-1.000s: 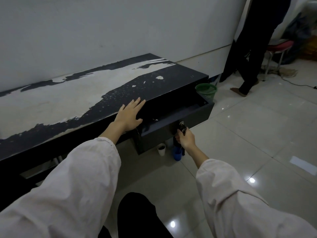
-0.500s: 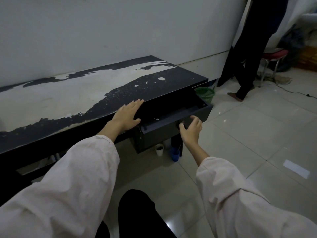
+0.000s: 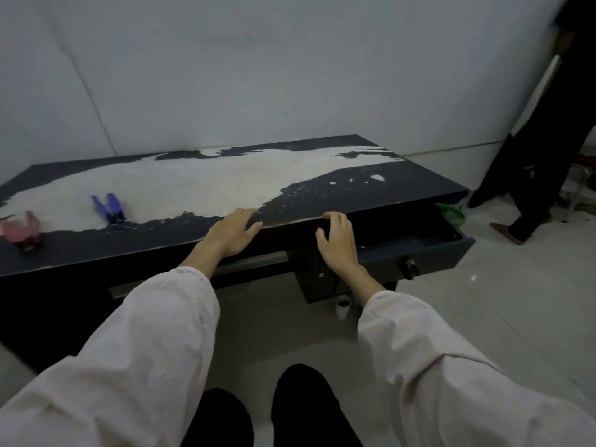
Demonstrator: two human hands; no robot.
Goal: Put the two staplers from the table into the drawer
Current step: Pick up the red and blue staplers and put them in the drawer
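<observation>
Against a pale wall stands a dark table (image 3: pixel 322 201) with a worn white patch. Both staplers lie far to the left on it: the blue stapler (image 3: pixel 108 208) and the pink stapler (image 3: pixel 22 230), well apart from both hands. The left hand (image 3: pixel 230 232) rests flat, empty, on the tabletop edge; the right hand (image 3: pixel 337 241) hovers spread and empty beside the open drawer (image 3: pixel 429 250).

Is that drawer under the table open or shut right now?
Open. The drawer juts out from under the table edge, its dark inside showing.

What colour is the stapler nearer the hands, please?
Blue stapler, clearest in the head view.
</observation>
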